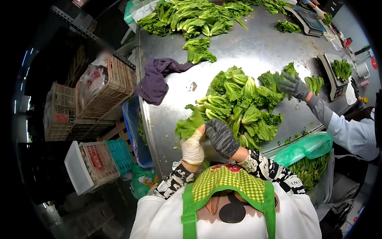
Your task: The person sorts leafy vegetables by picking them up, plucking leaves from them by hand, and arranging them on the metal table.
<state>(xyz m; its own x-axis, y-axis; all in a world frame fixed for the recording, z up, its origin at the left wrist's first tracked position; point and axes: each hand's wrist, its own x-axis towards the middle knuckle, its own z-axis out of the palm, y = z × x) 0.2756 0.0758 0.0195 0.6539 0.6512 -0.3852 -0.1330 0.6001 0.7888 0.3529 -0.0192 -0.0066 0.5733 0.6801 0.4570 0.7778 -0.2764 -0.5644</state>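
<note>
Left hand [193,148], white-gloved: grip closed on a leafy bunch [189,125], above the bench [165,133] toward its near-left corner. Right hand [223,138] just beside, fingers curled; cannot tell whether it holds anything. Leafy heap [243,97] inward of near edge. Step, judged: handling one bunch; next move calls for a light hold

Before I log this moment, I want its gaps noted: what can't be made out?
All in the head view:
Left grip: some fingertips hidden behind the lettuce leaf.
Right grip: fingertips curled under, hidden by its own back.
Nearer scale: markings too small to read.
Far person's hand: the body beyond is cut off by the top edge.
</note>
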